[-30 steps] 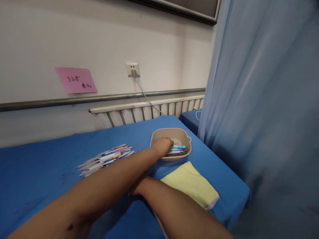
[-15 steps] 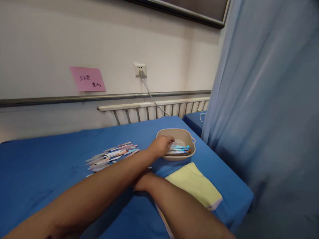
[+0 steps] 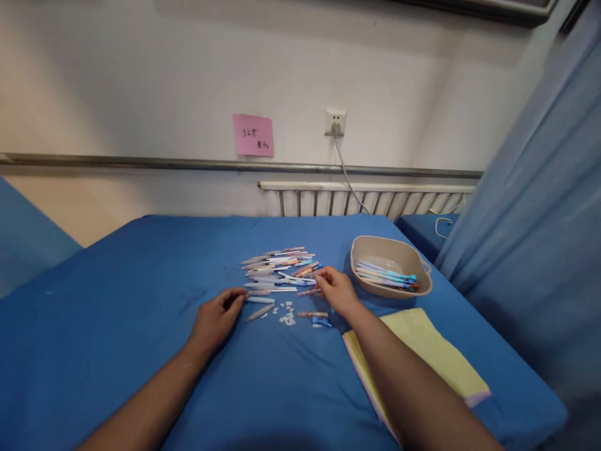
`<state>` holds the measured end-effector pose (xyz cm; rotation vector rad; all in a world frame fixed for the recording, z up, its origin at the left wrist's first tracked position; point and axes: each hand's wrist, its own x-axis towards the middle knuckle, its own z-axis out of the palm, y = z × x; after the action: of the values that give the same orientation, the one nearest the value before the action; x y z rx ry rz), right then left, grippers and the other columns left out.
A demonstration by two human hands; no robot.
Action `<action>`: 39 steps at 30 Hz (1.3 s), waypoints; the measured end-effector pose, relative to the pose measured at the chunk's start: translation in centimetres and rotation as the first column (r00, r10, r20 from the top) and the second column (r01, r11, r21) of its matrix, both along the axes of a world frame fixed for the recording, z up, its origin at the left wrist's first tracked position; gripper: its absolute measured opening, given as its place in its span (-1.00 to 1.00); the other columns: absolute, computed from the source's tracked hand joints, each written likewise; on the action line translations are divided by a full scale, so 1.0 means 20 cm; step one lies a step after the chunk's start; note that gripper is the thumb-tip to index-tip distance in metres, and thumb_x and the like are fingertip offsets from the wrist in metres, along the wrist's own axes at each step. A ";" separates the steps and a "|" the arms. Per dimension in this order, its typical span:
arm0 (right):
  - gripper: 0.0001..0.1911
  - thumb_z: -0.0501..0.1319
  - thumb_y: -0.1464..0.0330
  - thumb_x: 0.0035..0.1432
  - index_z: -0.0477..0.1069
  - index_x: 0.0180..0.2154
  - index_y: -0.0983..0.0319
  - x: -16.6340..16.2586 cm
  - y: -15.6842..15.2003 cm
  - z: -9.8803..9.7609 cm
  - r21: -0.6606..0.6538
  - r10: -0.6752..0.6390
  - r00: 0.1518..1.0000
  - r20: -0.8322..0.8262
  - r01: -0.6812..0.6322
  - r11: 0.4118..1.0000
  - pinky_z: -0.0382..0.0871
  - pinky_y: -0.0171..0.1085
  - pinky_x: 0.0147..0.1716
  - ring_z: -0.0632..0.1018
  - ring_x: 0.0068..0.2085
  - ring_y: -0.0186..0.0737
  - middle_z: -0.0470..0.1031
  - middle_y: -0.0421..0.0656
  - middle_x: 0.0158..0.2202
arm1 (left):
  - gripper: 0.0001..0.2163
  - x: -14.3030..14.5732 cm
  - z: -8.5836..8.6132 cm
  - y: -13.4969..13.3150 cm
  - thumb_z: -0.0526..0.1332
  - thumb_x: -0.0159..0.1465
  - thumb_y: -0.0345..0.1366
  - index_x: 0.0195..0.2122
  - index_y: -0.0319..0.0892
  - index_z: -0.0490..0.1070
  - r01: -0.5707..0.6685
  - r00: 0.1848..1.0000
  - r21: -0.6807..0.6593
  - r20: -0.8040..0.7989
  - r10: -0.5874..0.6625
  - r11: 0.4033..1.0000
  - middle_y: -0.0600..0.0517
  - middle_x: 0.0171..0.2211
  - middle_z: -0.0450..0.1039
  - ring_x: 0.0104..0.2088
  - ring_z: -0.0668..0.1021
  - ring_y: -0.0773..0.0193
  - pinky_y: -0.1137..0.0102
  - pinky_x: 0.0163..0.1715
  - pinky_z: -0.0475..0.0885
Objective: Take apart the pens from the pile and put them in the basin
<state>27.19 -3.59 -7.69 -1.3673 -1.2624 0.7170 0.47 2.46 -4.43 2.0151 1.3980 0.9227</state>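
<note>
"Starting at the left edge, what is shown?"

"A pale blue panel (image 3: pixel 32 244) is seen at the far left. Further in, at the left of centre, the left hand (image 3: pixel 213 322) is set with thumb and index finger drawn narrowly together at the left end of a light blue pen (image 3: pixel 261 300). Whether that end is pinched or merely touched cannot be told."

"And at the centre?"

"A heap of pens (image 3: pixel 282 260) is spread, mostly crosswise, on the blue sheet (image 3: pixel 263 388), between the two hands. Above it, a pink note (image 3: pixel 253 136) is fixed to the wall (image 3: pixel 164 81). Below the heap, small white scraps (image 3: pixel 287 320) are scattered; to their right, a short orange-toned tube (image 3: pixel 313 314) and some blue pieces (image 3: pixel 320 322) are laid."

"How is the right hand (image 3: pixel 338 290) posed?"

"Just right of centre, its fingertips are bunched at the right ends of the heaped pens; whether one is gripped cannot be told. Above, a cable (image 3: pixel 346 172) is plugged into a wall socket (image 3: pixel 335 121)."

"What is placed farther right?"

"Beside the right hand, a beige basin (image 3: pixel 369 248), in which more pens (image 3: pixel 387 274) are laid. Below it in the frame, a yellow cloth (image 3: pixel 432 341) is partly covered by the right forearm (image 3: pixel 413 379). The right edge is filled by a blue curtain (image 3: pixel 539 250)."
</note>
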 end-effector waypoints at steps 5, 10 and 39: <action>-0.86 0.14 0.29 0.07 0.39 -0.36 0.21 -0.02 -0.08 0.00 -0.024 0.106 0.971 0.213 -0.103 0.994 0.24 -0.39 -0.50 0.40 -0.51 -0.35 0.40 -0.28 -0.53 | -0.64 -0.02 -0.03 -0.01 0.12 0.13 -0.06 -0.20 -0.22 0.45 0.037 0.995 -0.034 0.097 -0.033 0.999 -0.03 -0.30 0.56 -0.27 0.55 0.13 0.32 -0.21 0.41; -0.85 0.13 0.28 0.09 0.40 -0.36 0.21 -0.02 -0.11 0.01 -0.035 0.119 0.955 0.271 -0.114 0.993 0.27 -0.37 -0.47 0.43 -0.48 -0.32 0.43 -0.25 -0.51 | -0.69 0.01 -0.04 -0.04 0.13 0.14 -0.10 -0.22 -0.18 0.47 0.158 0.986 -0.088 0.060 -0.153 0.984 0.02 -0.37 0.55 -0.36 0.53 0.20 0.37 -0.32 0.41; -0.73 0.09 0.44 0.16 0.41 -0.09 0.21 -0.24 0.03 0.07 -0.110 0.170 0.526 0.833 -0.143 0.984 0.22 -0.23 -0.04 0.42 -0.03 -0.13 0.48 -0.08 -0.11 | -0.73 0.01 -0.09 0.03 0.22 0.06 -0.16 -0.29 -0.25 0.46 0.077 0.923 -0.161 0.384 -0.009 0.984 0.00 -0.41 0.53 -0.39 0.53 0.24 0.41 -0.38 0.40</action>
<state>22.43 -3.05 -6.34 -1.7119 -2.1744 0.1253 0.75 3.11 -6.20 1.6220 1.1672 1.0673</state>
